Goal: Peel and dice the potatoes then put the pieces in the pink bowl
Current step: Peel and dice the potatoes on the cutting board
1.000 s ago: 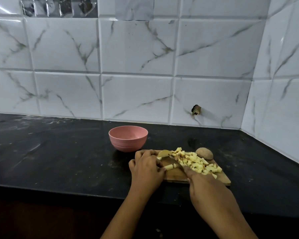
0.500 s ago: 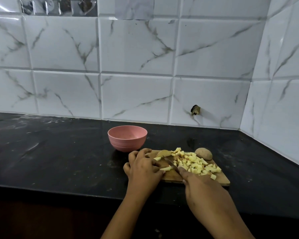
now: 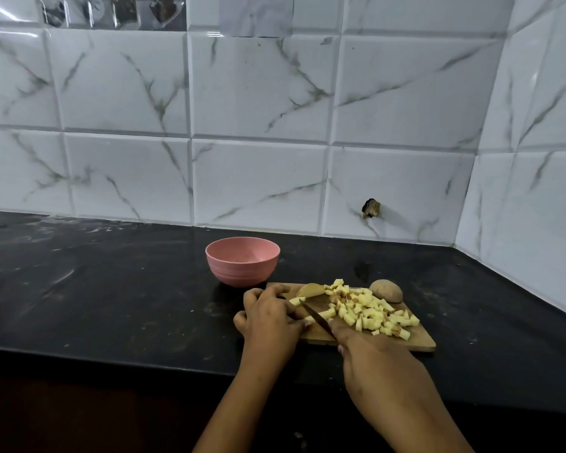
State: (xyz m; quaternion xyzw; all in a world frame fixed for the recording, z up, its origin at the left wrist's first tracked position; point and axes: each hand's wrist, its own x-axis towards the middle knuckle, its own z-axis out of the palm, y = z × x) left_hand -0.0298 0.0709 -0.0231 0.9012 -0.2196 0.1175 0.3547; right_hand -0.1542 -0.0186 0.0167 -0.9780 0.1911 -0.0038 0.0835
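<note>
A wooden cutting board (image 3: 419,342) lies on the black counter. A heap of pale diced potato pieces (image 3: 370,311) covers its middle and right. At the board's far right corner rests a whole unpeeled potato (image 3: 386,290). A peeled potato wedge (image 3: 310,289) lies at the far left edge. My left hand (image 3: 268,318) presses down on potato strips (image 3: 324,313) at the board's left end. My right hand (image 3: 373,358) grips a knife (image 3: 314,317), its blade angled across those strips. The pink bowl (image 3: 242,260) stands just behind the board's left end, with nothing visible inside.
White marble-look tiles form the back wall and the right wall, meeting at a corner on the right. A small dark chip (image 3: 370,208) marks the back wall. The black counter (image 3: 95,289) stretches to the left, its front edge running under my forearms.
My left hand has slid back left along the strips, and the knife with my right hand followed it left. A few more cut pieces lie beside the blade.
</note>
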